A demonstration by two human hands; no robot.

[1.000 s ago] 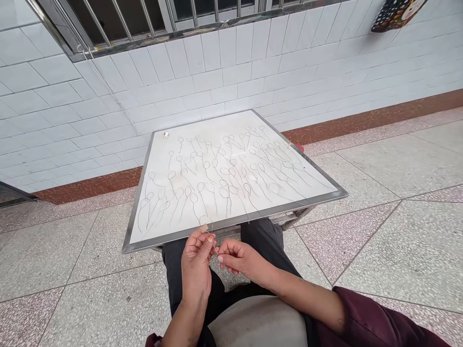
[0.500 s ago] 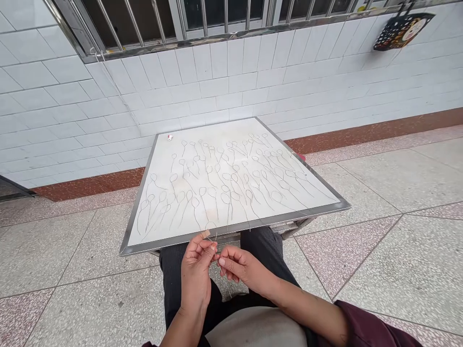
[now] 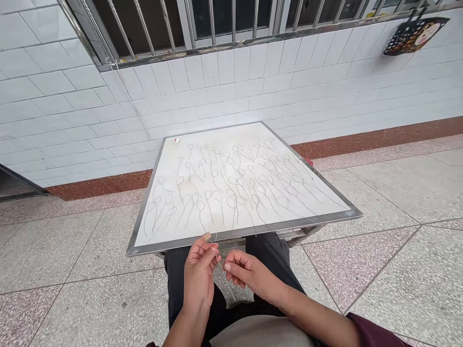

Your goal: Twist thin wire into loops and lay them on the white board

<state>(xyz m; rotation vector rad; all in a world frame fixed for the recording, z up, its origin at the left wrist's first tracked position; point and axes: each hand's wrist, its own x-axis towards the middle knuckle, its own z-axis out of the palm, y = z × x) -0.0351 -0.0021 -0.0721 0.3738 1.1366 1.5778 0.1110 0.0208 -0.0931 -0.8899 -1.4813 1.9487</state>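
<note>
My left hand (image 3: 200,270) pinches a thin pale strand (image 3: 224,279), a wire or cord, just in front of the table's near edge. A small loop of the strand shows above the fingers, and its tail slants down past my right hand. Tan tape wraps the tip of my left index finger. My right hand (image 3: 244,272) is closed, thumb against curled fingers, right beside the tail; whether it grips anything is hidden. Many similar looped strands (image 3: 201,207), each a ring with a long tail, lie spread over the white tabletop (image 3: 231,134).
A metal frame (image 3: 159,246) edges the table, which stands by a white tiled wall (image 3: 217,103). A tiny white and red item (image 3: 177,141) sits at the far left corner. A dotted bag (image 3: 412,37) hangs right of the barred window. My legs are under the near edge.
My right hand has moved slightly right, away from my left. The loop above my left fingers looks smaller, and the tail now hangs visibly between the hands. The view has shifted a little.
</note>
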